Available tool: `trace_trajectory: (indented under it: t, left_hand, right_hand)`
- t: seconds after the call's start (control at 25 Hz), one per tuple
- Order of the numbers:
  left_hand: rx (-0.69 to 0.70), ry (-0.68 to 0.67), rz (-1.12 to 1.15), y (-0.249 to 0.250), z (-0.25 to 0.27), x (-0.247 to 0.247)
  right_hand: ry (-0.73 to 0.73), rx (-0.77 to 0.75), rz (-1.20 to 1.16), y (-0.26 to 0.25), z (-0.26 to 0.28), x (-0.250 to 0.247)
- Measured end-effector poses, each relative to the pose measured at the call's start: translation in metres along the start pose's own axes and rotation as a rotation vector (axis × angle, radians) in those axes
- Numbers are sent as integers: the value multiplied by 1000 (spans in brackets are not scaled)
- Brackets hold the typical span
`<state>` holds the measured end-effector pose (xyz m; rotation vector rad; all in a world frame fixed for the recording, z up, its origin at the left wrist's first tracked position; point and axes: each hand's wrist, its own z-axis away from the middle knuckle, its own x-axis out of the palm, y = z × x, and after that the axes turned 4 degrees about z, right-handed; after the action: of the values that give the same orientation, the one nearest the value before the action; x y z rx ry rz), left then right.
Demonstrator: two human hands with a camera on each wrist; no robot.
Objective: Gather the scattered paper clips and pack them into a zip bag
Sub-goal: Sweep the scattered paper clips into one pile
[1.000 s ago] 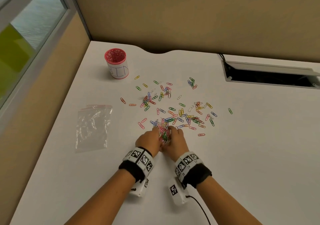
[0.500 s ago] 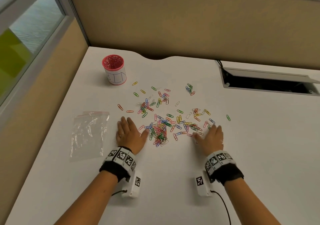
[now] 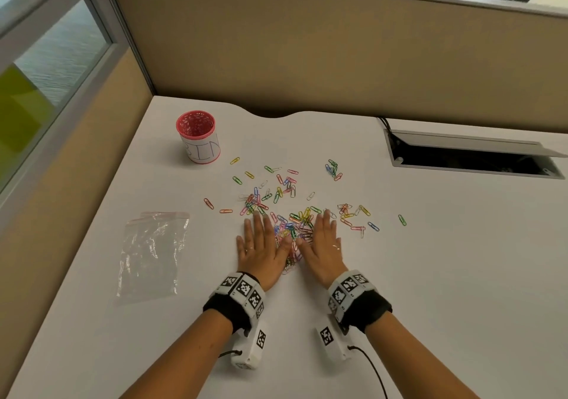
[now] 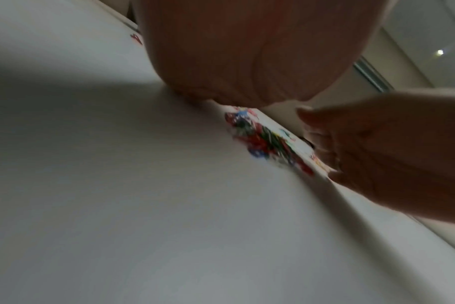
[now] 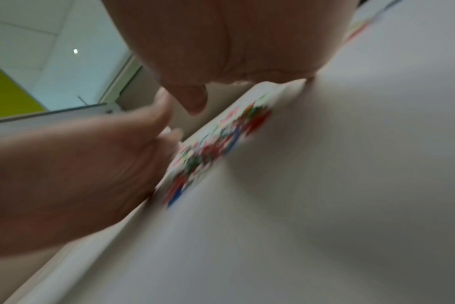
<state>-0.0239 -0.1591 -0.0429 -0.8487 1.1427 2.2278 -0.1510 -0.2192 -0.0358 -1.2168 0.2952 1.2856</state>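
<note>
Coloured paper clips (image 3: pixel 295 223) lie scattered across the middle of the white desk (image 3: pixel 430 275), thickest in a heap between my two hands. My left hand (image 3: pixel 261 245) lies flat on the desk, fingers straight, at the heap's left side. My right hand (image 3: pixel 322 245) lies flat the same way at its right side. Both wrist views are blurred and show the heap (image 4: pixel 268 142) (image 5: pixel 216 148) squeezed between the two palms. A clear zip bag (image 3: pixel 152 252) lies flat to the left, apart from both hands.
A red mesh cup (image 3: pixel 198 135) with a white label stands at the back left. An open cable hatch (image 3: pixel 470 158) is sunk in the desk at the back right. Beige partition walls close the back and left.
A second ago both hands were bunched together on a small pile. They then spread wide apart, flat on the desk. Now they have swept back inward, pushing clips into a heap between them.
</note>
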Motion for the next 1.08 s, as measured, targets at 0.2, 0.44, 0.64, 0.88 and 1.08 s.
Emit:
trace_trajectory:
  t: [0.2,0.44,0.64,0.88,1.08]
  left_hand:
    - [-178,182,56,-25,-35,-47]
    - [-202,134,0,-27,-65,-62]
    - [-16,-46,-193,3,-63,-37]
    - [204,-209,-219,14,-40,-15]
    - [122,-79,-42,3,-59,-57]
  right_hand:
    - [223,317,-68,65,-29,-69]
    - [66,435,193,97,-52,-80]
    - [-59,153,312,47,-64,-51]
    - [-211,-68,314,3,-48,-25]
    - [-143,-83,-88,1,-64,-74]
